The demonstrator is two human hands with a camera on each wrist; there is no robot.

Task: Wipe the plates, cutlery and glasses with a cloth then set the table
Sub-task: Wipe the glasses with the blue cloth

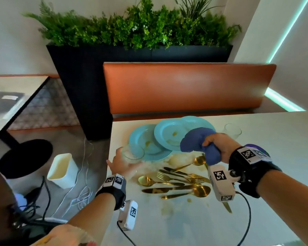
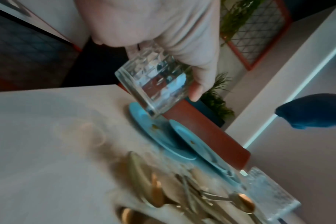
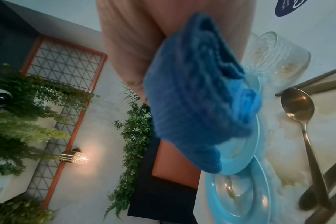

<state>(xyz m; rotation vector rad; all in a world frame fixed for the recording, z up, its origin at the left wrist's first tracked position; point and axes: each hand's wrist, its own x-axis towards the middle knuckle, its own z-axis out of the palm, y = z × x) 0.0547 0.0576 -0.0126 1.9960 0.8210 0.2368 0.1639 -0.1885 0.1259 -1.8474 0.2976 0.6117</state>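
— Left hand (image 1: 122, 165) first: what has it got?

— Its fingers are wrapped round a clear glass (image 1: 133, 153), lifted off the worktop (image 1: 274, 174) and tilted over the near edge of the turquoise plates (image 1: 169, 137); the left wrist view shows the thumb lying along the glass wall (image 2: 153, 84).

— And the right hand (image 1: 219, 146)?

— Clenched on a bunched blue cloth (image 1: 197, 142), held above the plates; one end of the cloth hangs toward the middle plate (image 3: 246, 154).

— How do the plates lie?

— Three of them, overlapping in a row at the far left part of the worktop; brownish smears show on two.

— Cutlery?

— Gold knives, forks and spoons (image 1: 178, 181) in a loose heap just in front of the plates, crossing one another; yellowish stains mark the worktop around them.

— Any other glass?

— A second glass (image 1: 233, 130) stands on the worktop to the right of the plates, beyond the right hand; a residue sits inside it in the right wrist view (image 3: 278, 57).
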